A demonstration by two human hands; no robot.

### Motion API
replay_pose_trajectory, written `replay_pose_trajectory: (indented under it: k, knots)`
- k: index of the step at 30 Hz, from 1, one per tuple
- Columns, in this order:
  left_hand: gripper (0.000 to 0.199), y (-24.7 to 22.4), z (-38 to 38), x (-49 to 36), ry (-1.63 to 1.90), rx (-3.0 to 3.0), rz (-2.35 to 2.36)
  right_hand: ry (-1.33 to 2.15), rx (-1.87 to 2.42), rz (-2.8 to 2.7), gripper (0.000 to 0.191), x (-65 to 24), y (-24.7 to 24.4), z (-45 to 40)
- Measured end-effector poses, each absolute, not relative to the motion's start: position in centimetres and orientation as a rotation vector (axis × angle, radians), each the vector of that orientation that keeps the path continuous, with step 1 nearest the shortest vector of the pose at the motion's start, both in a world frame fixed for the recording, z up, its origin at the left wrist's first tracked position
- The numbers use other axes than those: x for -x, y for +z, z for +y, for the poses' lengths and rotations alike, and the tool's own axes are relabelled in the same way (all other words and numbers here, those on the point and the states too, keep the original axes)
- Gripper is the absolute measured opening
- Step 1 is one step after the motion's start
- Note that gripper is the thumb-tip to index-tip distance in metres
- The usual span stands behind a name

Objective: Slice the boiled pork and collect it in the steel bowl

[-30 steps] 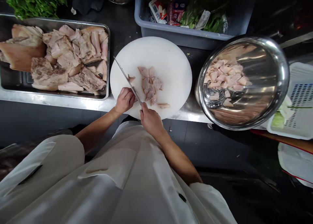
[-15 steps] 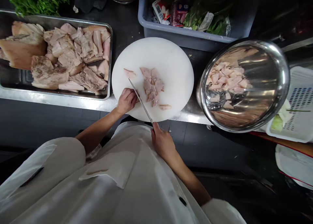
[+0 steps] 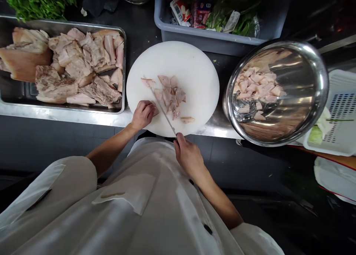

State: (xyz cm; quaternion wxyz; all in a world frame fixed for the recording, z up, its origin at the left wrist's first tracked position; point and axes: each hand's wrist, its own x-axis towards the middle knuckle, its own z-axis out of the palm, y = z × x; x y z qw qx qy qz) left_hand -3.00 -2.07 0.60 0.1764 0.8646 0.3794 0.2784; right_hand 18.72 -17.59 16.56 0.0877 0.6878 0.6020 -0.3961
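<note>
Left hand (image 3: 143, 114): I see its fingers bunched together over a meat piece (image 3: 155, 112), holding it against the near-left part of the cutting board.
Right hand (image 3: 189, 154): wrapped around the knife handle, just past the board's near edge.
Knife (image 3: 166, 117): its blade slants up and left over the board; it is blurred on my feed, so I can't tell whether the edge touches meat.
Cutting board (image 3: 180, 56): round and white, with a cluster of meat slices (image 3: 172, 95) near the middle, a thin strip (image 3: 147, 82) by the blade's far end, and a lone slice (image 3: 187, 119) toward me.
Steel tray (image 3: 124, 73): left of the board, carrying big meat slabs (image 3: 71, 60).
Steel bowl (image 3: 302, 84): right of the board, tilted, with cut meat chunks (image 3: 258, 83) inside.
Plastic bin (image 3: 200, 34): behind the board, with packets and greens in it.
</note>
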Motion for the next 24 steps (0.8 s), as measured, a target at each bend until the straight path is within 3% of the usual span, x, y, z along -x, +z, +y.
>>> replay_pose_trajectory:
  k: [14, 20, 24]
  knots:
    - [0.013, -0.1, -1.8, 3.2, 0.804, -2.394, 1.112, -1.352, -1.900, 1.749, 0.030, -17.8, 17.1, -17.4]
    - [0.012, 0.0, -1.9, 3.2, 0.803, -2.366, 1.108, -1.297, -1.962, 1.884, 0.039, -16.4, 15.9, -14.2]
    - [0.015, 0.1, -2.0, 3.0, 0.827, -2.383, 1.101, -1.312, -1.889, 1.755, 0.032, -17.5, 16.7, -17.1]
